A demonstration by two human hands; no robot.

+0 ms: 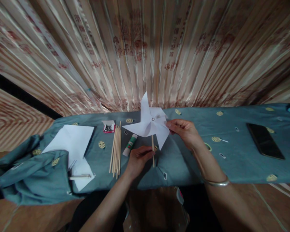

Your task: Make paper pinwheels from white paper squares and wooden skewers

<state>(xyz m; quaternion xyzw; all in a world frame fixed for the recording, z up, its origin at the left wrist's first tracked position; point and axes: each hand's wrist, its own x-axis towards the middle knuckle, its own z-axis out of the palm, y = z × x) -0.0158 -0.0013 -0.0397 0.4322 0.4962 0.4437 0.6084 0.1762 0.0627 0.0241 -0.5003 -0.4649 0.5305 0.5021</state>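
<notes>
A white paper pinwheel is pinned at its centre to a thin wooden stick and stands upright over the blue cloth. My left hand is closed around the lower part of the stick. My right hand pinches the tip of the pinwheel's right-hand blade between thumb and fingers. A metal bangle sits on my right wrist.
Several wooden sticks lie left of my hands beside a glue stick and a small box of pins. White paper sheets and scissors lie at the left. A dark phone lies at the right. A curtain hangs behind.
</notes>
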